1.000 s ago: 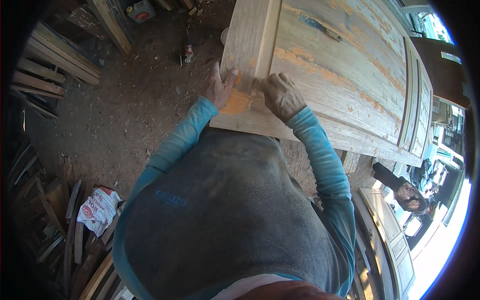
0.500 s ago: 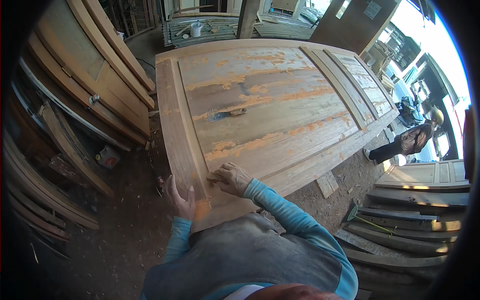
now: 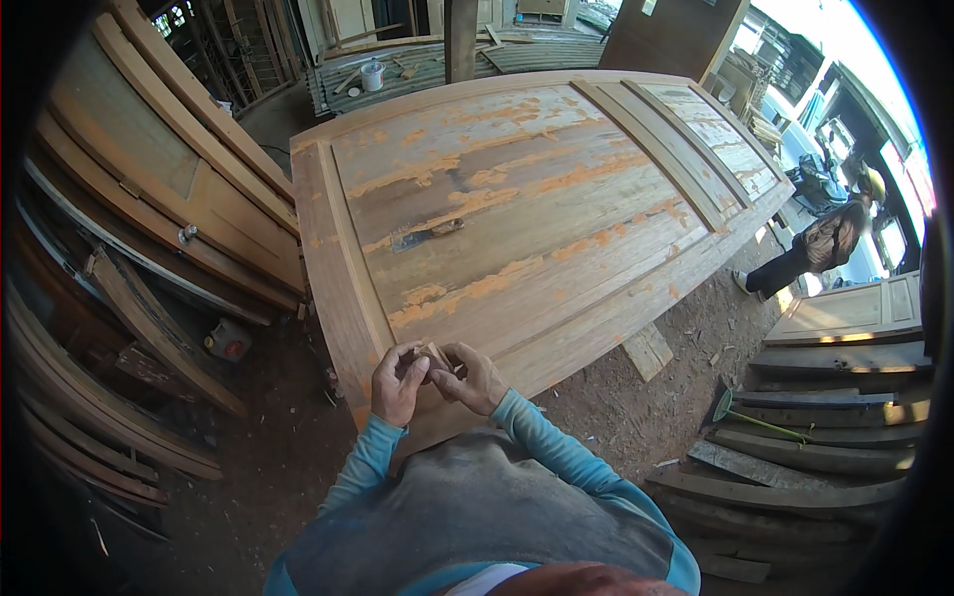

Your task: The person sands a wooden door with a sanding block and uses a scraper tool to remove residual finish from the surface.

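Observation:
My left hand and my right hand are close together above the near left corner of a large wooden door lying flat. Between them, both sets of fingers pinch a small folded brown sheet that looks like sandpaper. The fingers cover much of it. Orange filler streaks the door's panels. A putty knife with a grey blade rests on the big panel, beyond my hands.
Wooden doors lean upright at the left. A white bucket stands behind the door, near a post. At the right are a person in a dark jacket and stacked boards. A plank juts from beneath the door.
My right hand has lifted off the door's frame with the sandpaper. My left hand, open before, has come in from the left and now pinches it too. The view has shifted slightly.

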The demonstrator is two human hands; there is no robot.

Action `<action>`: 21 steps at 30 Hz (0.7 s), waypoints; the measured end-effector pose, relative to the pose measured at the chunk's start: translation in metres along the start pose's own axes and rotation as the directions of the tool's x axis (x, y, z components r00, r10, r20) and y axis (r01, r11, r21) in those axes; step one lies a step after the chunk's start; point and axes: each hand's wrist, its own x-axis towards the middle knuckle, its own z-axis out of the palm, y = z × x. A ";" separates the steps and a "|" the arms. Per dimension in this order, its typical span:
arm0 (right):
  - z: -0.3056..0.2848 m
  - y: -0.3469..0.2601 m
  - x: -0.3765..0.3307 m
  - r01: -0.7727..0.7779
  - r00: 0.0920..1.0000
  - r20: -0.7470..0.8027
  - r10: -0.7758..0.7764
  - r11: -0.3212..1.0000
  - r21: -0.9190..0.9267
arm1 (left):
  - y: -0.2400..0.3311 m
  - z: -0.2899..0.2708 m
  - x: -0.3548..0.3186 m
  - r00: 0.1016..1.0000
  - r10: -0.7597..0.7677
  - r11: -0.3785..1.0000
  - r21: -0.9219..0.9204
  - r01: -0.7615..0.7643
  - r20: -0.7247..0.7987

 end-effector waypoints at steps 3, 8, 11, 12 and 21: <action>-0.012 -0.001 -0.009 -0.026 1.000 -0.010 0.027 0.999 0.035 | 0.003 0.016 0.004 0.998 -0.009 0.997 -0.073 0.013 0.056; -0.033 0.002 -0.018 -0.018 0.999 -0.047 0.017 0.999 -0.026 | 0.011 0.025 0.008 0.985 -0.067 0.989 -0.120 0.086 0.159; -0.040 0.014 -0.026 0.056 0.973 -0.193 -0.129 0.936 -0.347 | -0.002 0.007 0.007 0.999 0.035 0.990 0.136 -0.039 0.028; -0.048 0.023 -0.027 0.042 0.954 -0.257 -0.156 0.915 -0.402 | -0.010 -0.005 0.008 0.993 0.112 0.960 0.263 -0.099 -0.033; -0.144 0.075 -0.051 -0.424 0.745 -0.641 -0.181 0.613 -0.666 | -0.067 -0.133 -0.007 0.880 0.187 0.642 0.732 0.227 -0.437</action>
